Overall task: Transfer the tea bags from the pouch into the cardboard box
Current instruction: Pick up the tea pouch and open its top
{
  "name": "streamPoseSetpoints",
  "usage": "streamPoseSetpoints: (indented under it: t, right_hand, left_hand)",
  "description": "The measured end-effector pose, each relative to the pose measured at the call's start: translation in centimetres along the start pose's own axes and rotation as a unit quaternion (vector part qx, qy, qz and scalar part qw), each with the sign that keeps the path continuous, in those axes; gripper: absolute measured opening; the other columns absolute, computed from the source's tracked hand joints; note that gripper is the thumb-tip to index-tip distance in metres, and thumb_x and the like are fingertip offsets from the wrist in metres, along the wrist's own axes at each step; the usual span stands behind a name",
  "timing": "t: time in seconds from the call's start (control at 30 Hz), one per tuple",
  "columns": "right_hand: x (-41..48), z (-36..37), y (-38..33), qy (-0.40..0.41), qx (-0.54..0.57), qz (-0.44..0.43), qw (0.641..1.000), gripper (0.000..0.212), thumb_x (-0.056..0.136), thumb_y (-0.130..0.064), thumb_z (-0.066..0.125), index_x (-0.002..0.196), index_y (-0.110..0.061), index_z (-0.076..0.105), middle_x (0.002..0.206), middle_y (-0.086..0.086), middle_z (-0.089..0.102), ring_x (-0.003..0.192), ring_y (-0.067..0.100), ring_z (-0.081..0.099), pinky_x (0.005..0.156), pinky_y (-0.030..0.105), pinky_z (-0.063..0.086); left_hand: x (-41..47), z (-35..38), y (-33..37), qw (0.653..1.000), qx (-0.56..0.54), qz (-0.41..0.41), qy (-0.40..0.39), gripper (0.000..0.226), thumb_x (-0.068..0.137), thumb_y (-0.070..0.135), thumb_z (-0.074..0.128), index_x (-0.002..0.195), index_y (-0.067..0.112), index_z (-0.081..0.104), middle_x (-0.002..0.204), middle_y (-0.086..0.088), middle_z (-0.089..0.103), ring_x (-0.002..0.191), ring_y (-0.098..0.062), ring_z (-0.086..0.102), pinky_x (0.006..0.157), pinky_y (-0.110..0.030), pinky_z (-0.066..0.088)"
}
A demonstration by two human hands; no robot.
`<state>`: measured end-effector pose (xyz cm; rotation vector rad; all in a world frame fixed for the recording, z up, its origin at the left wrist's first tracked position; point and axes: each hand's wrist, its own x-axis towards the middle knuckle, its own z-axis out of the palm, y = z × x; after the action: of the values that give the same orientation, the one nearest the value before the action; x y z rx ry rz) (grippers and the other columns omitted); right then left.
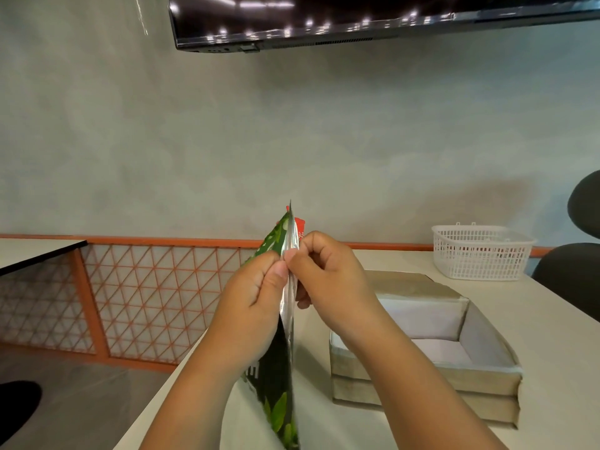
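Now pinching top edges of pouch (279, 401) with left hand (256, 297) and right hand (328, 274), likely light, crinkly, slippery foil, next to box (422, 381) at 4 o'clock.

Free room above open cardboard box (422, 381), apparently; basket (480, 254) well behind.

This looks like an office meeting room. A big dark screen (373, 17) hangs on the gray wall (292, 141) at 12 o'clock. A long pale table (552, 319) sits below, with a black chair (574, 271) at 3 o'clock.
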<state>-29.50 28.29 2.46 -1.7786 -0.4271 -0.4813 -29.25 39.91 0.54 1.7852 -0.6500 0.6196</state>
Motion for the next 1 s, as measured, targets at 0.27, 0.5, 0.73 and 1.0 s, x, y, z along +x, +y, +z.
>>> streamPoseSetpoints:
  t: [0.27,0.5,0.73,1.0]
  right_hand:
    - [-1.6,0.0,0.7,-0.087,-0.095,-0.002,0.992,0.029,0.094,-0.024,0.044,0.078,-0.006,0.059,0.073,0.012,0.059,0.071,0.028,0.058,0.069,0.046,0.054]
    - [-1.2,0.2,1.0,-0.065,-0.125,-0.053,0.989,0.027,0.096,-0.021,0.042,0.080,-0.005,0.057,0.075,0.011,0.059,0.070,0.026,0.055,0.068,0.047,0.050]
    - [-1.3,0.9,0.9,-0.072,-0.089,-0.008,0.993,0.025,0.093,-0.026,0.045,0.081,-0.006,0.054,0.082,0.013,0.060,0.077,0.028,0.059,0.070,0.044,0.053]
    - [-2.1,0.6,1.4,-0.117,-0.111,0.010,0.987,0.024,0.081,-0.026,0.056,0.068,-0.006,0.053,0.075,0.016,0.060,0.071,0.028,0.058,0.070,0.044,0.051]
  left_hand:
    - [1.5,0.1,0.3,0.995,0.091,0.000,0.028,0.030,0.095,0.018,0.040,0.065,0.020,0.049,0.061,0.004,0.047,0.057,-0.003,0.045,0.052,-0.014,0.038]
    - [-0.1,-1.3,2.1,0.963,0.265,-0.018,-0.032,0.023,0.087,0.034,0.040,0.070,0.023,0.051,0.057,0.003,0.051,0.049,-0.008,0.047,0.042,-0.017,0.036]
    - [-1.5,-2.6,1.1,0.983,0.157,-0.076,-0.062,0.036,0.092,0.030,0.042,0.060,0.027,0.055,0.061,0.004,0.059,0.060,-0.005,0.055,0.052,-0.015,0.042]
    - [-1.4,-1.1,-0.8,0.997,0.052,-0.054,-0.017,0.030,0.083,0.033,0.040,0.058,0.026,0.055,0.055,0.008,0.053,0.053,-0.002,0.046,0.051,-0.016,0.036]
